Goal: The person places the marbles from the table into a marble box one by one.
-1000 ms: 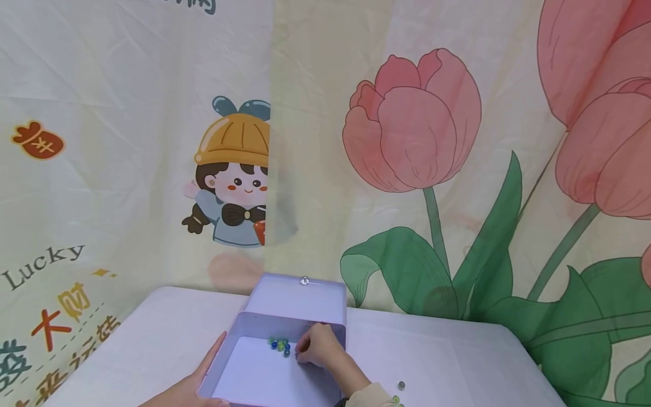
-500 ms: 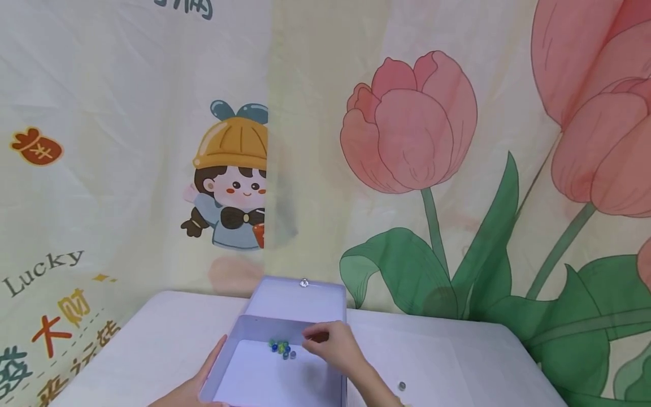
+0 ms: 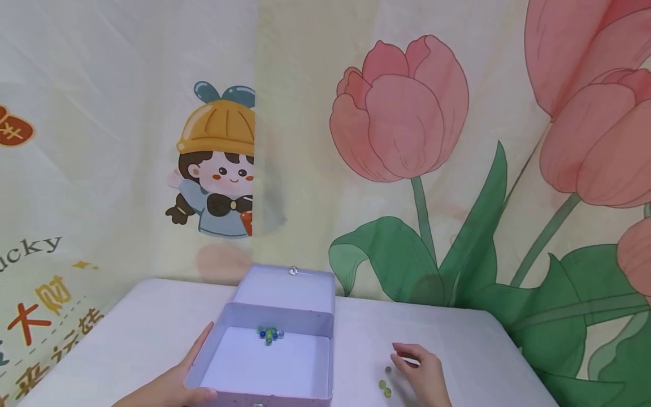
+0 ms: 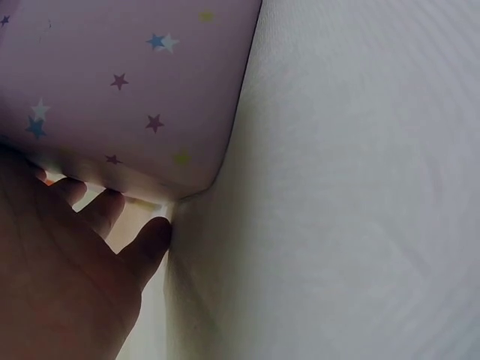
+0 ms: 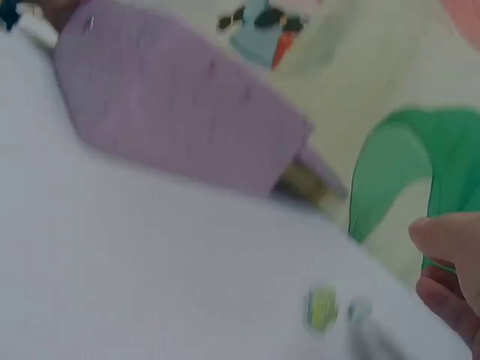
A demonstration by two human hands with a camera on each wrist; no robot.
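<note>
A lilac metal box (image 3: 269, 370) stands with its hinged lid (image 3: 285, 288) raised at the back. Several glass marbles (image 3: 269, 334), blue, green and clear, lie clustered toward the back of its floor. My left hand (image 3: 173, 384) grips the front left corner, thumb over the front edge, fingers along the star-printed side (image 4: 120, 82). To the right of the box, two yellow-green marbles (image 3: 385, 388) and a greyish marble (image 3: 389, 370) lie on the table. Just beside them is my right hand (image 3: 423, 373), thumb and forefinger apart, nothing between them. Its wrist view is blurred.
A white cloth covers the table (image 3: 473, 345). Close behind the box hangs a printed curtain (image 3: 300, 169) with tulips and a cartoon child. A clear knob (image 3: 293, 271) sits on the lid's top edge.
My right hand has risen out of the box and moved right, toward the loose marbles. A clear marble now lies beside the cluster where its fingers were. My left hand stays on the box.
</note>
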